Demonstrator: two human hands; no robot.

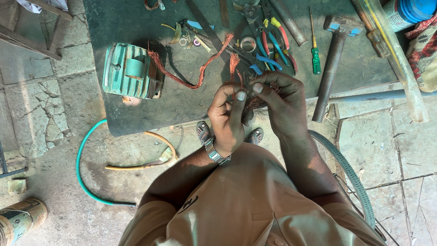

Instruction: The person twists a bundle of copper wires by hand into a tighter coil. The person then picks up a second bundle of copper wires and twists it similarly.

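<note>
Both my hands are raised in front of me over the near edge of a dark metal sheet (136,23). My left hand (227,116), with a metal watch on the wrist, and my right hand (277,102) pinch a small bundle of thin copper wire (256,104) between the fingers. More copper strands (234,61) stick up just beyond my fingertips. On the sheet to the left lies a green electric motor housing (129,70) with a long bunch of copper winding wire (195,75) trailing out of it towards my hands.
Pliers with blue and red grips (268,45), a green-handled screwdriver (315,57), a hammer (334,54) and small rings lie on the sheet. A green hose (82,159) and a yellow one (150,159) curl on the cracked stone floor. A bicycle tyre (350,175) lies at right.
</note>
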